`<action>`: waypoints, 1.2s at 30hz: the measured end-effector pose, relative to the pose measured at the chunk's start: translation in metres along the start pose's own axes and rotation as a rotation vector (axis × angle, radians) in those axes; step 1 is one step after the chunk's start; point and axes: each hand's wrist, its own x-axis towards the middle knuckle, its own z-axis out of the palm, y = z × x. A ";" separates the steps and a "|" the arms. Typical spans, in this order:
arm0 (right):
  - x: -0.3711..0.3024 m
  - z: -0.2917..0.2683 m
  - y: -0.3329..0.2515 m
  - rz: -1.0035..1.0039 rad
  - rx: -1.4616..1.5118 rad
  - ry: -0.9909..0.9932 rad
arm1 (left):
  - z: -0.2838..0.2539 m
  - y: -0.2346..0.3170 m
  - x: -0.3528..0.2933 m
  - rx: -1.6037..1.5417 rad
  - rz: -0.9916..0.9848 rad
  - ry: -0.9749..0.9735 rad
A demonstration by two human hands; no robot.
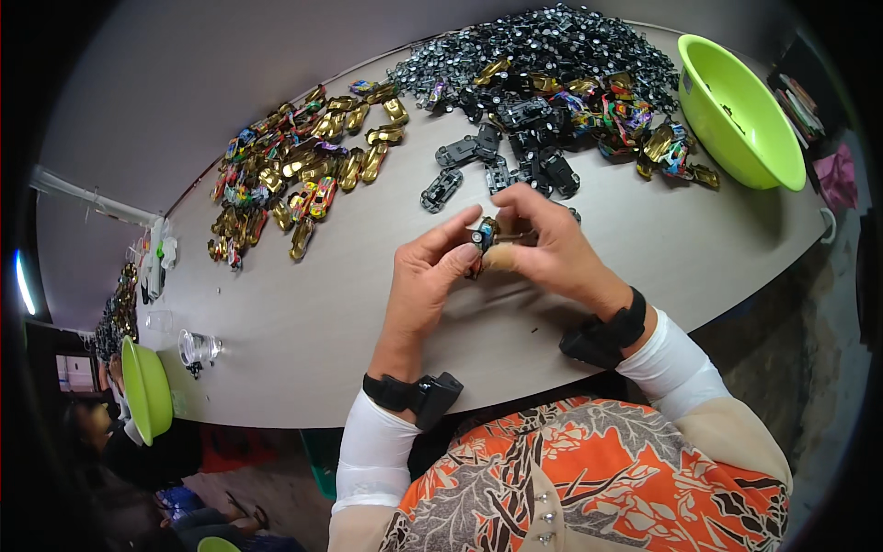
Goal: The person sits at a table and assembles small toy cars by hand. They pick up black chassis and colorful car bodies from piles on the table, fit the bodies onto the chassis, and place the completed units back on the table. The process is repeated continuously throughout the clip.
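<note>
Behind the fingers (pixel 449 230) are black wristbands (pixel 390 394), then white sleeves (pixel 375 453); farthest, an orange leaf-patterned top (pixel 635 451) with shiny buttons (pixel 545 518).

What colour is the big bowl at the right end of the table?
The bowl is bright lime green, best seen in the head view.

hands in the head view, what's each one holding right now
Left hand: closed, holding a small toy car by its side.
Right hand: closed on the same car.
</note>
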 end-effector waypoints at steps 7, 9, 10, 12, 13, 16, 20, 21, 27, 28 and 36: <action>0.004 -0.024 -0.007 0.189 0.413 -0.234 | 0.002 0.001 0.001 -0.181 -0.144 0.001; 0.004 -0.025 -0.005 0.175 0.416 -0.266 | 0.002 -0.002 0.000 -0.176 -0.146 -0.016; 0.005 -0.024 -0.006 0.173 0.402 -0.264 | 0.002 -0.002 0.000 -0.168 -0.160 -0.030; 0.005 -0.024 -0.004 0.179 0.378 -0.279 | 0.003 -0.003 -0.001 -0.161 -0.184 -0.055; 0.004 -0.023 -0.002 0.187 0.368 -0.296 | 0.003 -0.002 -0.002 -0.160 -0.194 -0.066; 0.004 -0.022 -0.003 0.278 0.298 -0.319 | 0.005 -0.001 -0.003 -0.095 -0.196 -0.079; 0.002 -0.018 -0.002 0.387 0.174 -0.293 | 0.011 0.002 -0.005 0.107 -0.128 -0.084; 0.000 -0.015 0.003 0.293 0.111 -0.260 | 0.011 -0.001 -0.005 0.142 -0.116 -0.070; -0.005 -0.001 0.014 0.043 -0.202 -0.128 | 0.011 -0.009 -0.004 0.241 -0.117 -0.034; -0.005 0.001 0.018 0.015 -0.233 -0.113 | 0.011 -0.009 -0.003 0.235 -0.124 -0.035; 0.000 -0.008 0.004 0.311 0.131 -0.196 | 0.003 0.001 0.002 -0.151 -0.075 0.137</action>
